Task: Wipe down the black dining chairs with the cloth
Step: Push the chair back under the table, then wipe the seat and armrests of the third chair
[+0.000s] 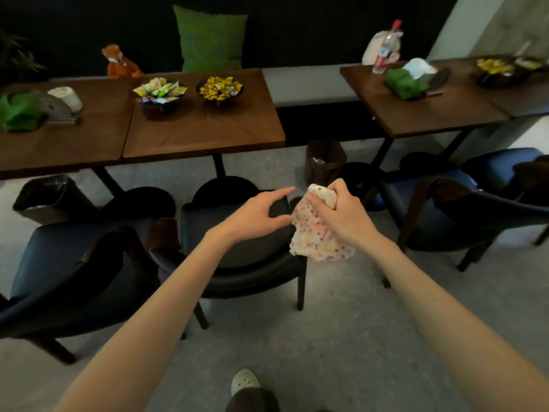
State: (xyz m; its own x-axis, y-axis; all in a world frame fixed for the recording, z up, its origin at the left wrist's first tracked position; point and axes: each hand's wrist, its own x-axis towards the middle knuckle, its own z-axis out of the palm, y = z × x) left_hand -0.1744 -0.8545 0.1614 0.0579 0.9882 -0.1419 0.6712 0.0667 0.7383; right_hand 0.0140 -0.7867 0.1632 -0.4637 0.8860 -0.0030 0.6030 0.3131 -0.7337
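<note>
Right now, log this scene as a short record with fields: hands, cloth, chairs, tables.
right hand: closed on the cloth, held above the middle chair
left hand: open, fingers spread, reaching toward the cloth
cloth: pale with coloured spots, bunched, hanging from the right hand
middle chair: black, directly below the hands, not yet touched by the cloth
left chair: dark seat, beside the middle chair
right chair: dark seat, apart to the right
tables: brown, holding bowls of wrapped sweets

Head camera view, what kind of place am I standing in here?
Probably a cafe or lounge seating area. Small wooden tables stand in a row along a bench with a cushion, snack bowls sit on top, and black chairs are pulled up to them.
</note>
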